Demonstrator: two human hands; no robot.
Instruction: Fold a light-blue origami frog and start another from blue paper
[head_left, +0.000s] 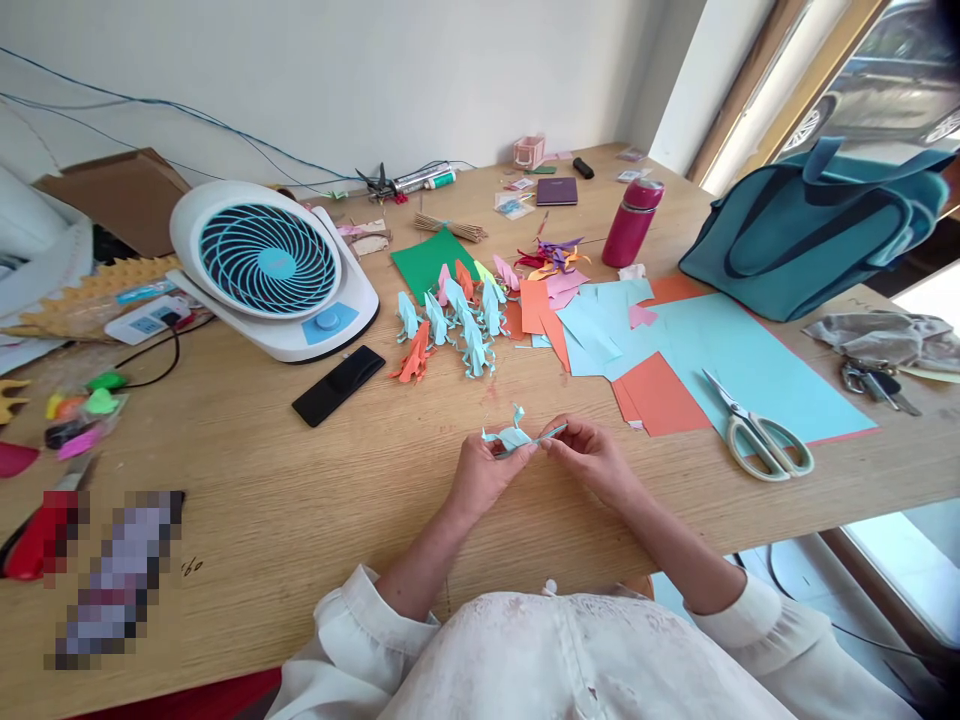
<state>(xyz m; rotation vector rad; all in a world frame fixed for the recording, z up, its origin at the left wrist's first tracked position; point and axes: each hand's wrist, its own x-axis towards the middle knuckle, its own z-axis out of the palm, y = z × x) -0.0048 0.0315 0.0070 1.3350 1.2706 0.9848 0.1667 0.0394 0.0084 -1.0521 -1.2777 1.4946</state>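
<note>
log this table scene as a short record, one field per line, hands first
left hand: pinching a small light-blue folded-paper figure
right hand: pinching the figure's thin, strip-like end
beyond the hands: upright cluster of light-blue, orange and pink folded-paper figures
right side: silver scissors with pale handles, blades over a large light-blue paper sheet
left side: round-headed white fan, flat black rectangular object

Daylight from the window [870, 95] at right brightens the surface [322, 530]; shadows are soft, edges look stretched, pixelation covers lower-left patches.
</note>
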